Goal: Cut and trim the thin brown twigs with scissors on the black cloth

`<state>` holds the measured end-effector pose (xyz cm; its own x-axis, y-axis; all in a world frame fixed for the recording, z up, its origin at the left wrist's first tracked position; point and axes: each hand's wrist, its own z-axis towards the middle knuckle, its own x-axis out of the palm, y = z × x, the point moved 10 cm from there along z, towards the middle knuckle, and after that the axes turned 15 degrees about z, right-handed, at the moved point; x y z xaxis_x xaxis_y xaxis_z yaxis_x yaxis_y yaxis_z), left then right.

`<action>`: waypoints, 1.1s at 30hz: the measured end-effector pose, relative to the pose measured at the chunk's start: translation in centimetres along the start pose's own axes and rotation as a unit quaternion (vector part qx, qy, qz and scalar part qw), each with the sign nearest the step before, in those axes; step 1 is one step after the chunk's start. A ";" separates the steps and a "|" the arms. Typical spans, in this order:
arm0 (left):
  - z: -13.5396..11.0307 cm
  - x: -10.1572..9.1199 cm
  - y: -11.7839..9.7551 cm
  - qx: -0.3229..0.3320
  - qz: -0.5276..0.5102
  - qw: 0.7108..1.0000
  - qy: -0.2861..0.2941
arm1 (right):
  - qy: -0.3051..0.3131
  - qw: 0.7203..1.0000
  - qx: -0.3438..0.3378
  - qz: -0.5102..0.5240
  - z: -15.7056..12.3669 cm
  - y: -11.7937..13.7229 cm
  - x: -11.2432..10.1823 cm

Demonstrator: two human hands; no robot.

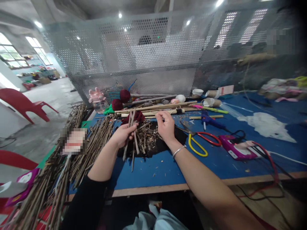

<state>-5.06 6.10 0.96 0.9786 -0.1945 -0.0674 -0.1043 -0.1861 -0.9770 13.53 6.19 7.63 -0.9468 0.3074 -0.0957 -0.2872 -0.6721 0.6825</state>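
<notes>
My left hand is closed round a small bunch of thin brown twigs that stick up and hang down from the fist. My right hand hovers just to the right of them over a dark patch of twig scraps; its fingers are curled in a pinch, and what they pinch is too small to make out. A silver bangle circles the right wrist. Both hands are above the blue tabletop.
A big heap of long twigs covers the table's left side. Red-and-yellow scissors, a blue glue gun, a pink device with cables, long sticks, maroon yarn balls, tape rolls and white cloth lie about. A perforated metal screen stands behind.
</notes>
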 end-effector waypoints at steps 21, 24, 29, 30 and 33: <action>0.4 -4.4 2.1 -0.025 -0.053 0.990 -0.131 | 0.310 0.930 0.179 -0.084 -5.3 -1.9 8.2; 0.1 -1.5 3.0 -0.058 0.050 0.997 -0.023 | 0.309 0.921 0.195 -0.136 -6.2 -2.5 8.8; -0.3 -1.1 3.4 -0.068 0.174 0.981 -0.050 | 0.249 0.910 0.332 -0.013 -6.4 -4.9 7.9; -0.3 -1.6 3.4 -0.067 0.184 0.978 -0.074 | 0.236 0.899 0.368 0.033 -6.4 -5.3 7.6; -0.2 -3.1 3.0 -0.058 0.187 0.971 -0.137 | 0.207 0.841 0.471 0.168 -6.4 -5.9 6.8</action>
<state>-8.47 5.99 -1.71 0.8771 -0.0083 -0.4803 -0.4655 -0.2616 -0.8455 7.88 7.94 -1.65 -0.9769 -0.1856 0.1059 0.0642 0.2182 0.9738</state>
